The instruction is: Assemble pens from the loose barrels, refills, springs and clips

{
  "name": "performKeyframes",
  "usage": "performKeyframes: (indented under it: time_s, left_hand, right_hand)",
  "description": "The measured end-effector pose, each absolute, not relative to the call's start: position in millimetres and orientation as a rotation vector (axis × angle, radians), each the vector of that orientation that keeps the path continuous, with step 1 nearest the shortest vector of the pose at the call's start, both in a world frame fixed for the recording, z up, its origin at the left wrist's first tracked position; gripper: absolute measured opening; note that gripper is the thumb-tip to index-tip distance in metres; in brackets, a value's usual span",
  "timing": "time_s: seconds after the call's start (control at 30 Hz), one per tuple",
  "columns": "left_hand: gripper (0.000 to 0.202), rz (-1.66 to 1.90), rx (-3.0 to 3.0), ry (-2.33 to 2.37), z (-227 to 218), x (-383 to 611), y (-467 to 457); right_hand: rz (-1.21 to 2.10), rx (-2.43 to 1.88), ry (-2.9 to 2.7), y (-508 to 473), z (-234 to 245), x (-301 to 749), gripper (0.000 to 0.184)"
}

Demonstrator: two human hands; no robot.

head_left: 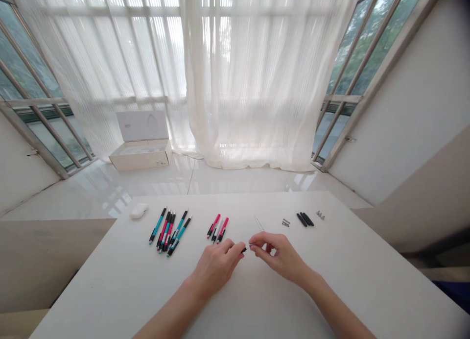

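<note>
My left hand (pixel 219 265) is closed around a pen part whose dark end (pixel 244 250) pokes out past the thumb and forefinger; the rest of it is hidden in the fingers. Close by on the right, my right hand (pixel 276 253) pinches a small, thin silvery piece (pixel 251 245) between thumb and fingertips, right at that dark end. Whether the two pieces touch is too small to tell. Just beyond the right hand lie thin pen refills (pixel 259 224). Pen barrels with black clips, pink and clear (pixel 218 229), rest beyond the left hand.
Several assembled blue and pink pens (pixel 171 231) lie at the left, near a white case (pixel 138 211). Toward the right are small springs (pixel 285 223), black grips (pixel 305 219) and grey cone tips (pixel 320 215). An open white box (pixel 141 155) stands on the ledge behind the white table (pixel 257 300).
</note>
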State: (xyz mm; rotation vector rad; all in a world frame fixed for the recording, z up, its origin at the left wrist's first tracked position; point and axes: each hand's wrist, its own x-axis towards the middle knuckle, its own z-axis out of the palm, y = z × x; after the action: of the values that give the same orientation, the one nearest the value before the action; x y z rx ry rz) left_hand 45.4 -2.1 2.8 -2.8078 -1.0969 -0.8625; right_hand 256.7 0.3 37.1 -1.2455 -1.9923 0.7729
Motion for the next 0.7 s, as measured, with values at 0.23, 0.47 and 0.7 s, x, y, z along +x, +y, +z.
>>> performKeyframes:
  time_s: [0.23, 0.47, 0.7]
  left_hand:
    - [0.029, -0.901, -2.815, -1.035, 2.9, 45.1, -1.3]
    - [0.029, -0.915, -2.847, -1.007, 5.2, 45.1, -2.4]
    - [0.026, -0.921, -2.831, -0.977, 5.1, 45.5, -3.4]
  right_hand:
    - [0.000, -1.973, -1.562, 29.9, 34.1, 369.2, 0.019]
    - [0.036, -2.445, -1.300, 35.6, -5.5, 460.9, 0.025]
    - [0.032, -2.465, -1.243, 46.3, -15.7, 453.8, 0.036]
